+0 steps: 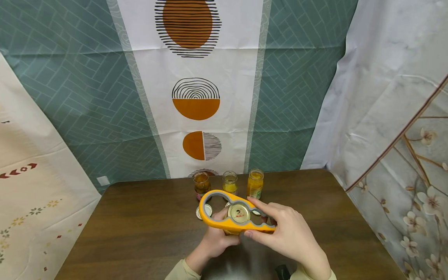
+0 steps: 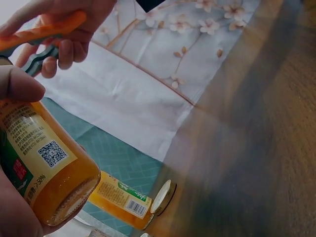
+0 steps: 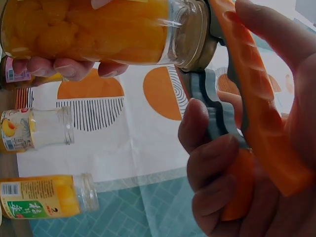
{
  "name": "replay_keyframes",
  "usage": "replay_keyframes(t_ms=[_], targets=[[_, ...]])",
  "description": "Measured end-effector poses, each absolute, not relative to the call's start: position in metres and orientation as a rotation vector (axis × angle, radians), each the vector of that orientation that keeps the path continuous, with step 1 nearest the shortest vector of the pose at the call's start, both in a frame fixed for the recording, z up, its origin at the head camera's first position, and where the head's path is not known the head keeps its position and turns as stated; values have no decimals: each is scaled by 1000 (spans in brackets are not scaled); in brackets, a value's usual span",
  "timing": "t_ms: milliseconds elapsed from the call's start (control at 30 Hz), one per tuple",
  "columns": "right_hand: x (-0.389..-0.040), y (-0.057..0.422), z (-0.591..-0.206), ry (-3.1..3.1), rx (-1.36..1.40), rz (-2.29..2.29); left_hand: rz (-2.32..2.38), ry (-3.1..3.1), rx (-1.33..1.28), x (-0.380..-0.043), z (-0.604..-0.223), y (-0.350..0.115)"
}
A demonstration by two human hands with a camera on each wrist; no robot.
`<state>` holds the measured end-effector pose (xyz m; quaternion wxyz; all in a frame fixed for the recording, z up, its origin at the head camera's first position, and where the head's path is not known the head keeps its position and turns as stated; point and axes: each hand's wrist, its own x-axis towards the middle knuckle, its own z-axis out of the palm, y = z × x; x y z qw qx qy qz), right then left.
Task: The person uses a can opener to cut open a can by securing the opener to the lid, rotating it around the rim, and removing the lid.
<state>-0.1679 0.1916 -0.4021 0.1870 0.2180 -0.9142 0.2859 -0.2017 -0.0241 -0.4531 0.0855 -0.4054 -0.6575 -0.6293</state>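
Observation:
My left hand (image 1: 217, 237) grips a glass jar (image 3: 98, 32) of orange fruit pieces, its label and QR code showing in the left wrist view. A gold lid (image 1: 239, 213) closes the jar. Around that lid sits an orange and grey jar opener (image 1: 224, 224), its toothed inner edges against the rim. My right hand (image 1: 292, 233) holds the opener's two handles, thumb on one side and fingers curled on the other.
At the back of the brown table (image 1: 147, 217) stand three lidless jars: a dark amber one (image 1: 202, 186), a partly filled one (image 1: 230, 184) and a full yellow-orange one (image 1: 255, 184). A loose lid (image 1: 204, 211) lies before them. Patterned cloth (image 1: 297, 97) hangs behind.

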Motion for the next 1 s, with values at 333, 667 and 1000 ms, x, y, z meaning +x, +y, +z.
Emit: replay_keyframes(t_ms=[333,667,1000], targets=[[-163,181,-403,-2729,391,747,-1808,-2068,-969,-200,-461,-21],[-157,173,-400,-2724,326,705,-1809,-2020,-970,-209,-485,-18],[-155,179,-397,-2649,509,698,-1883,-1910,-1284,-222,-505,-26]])
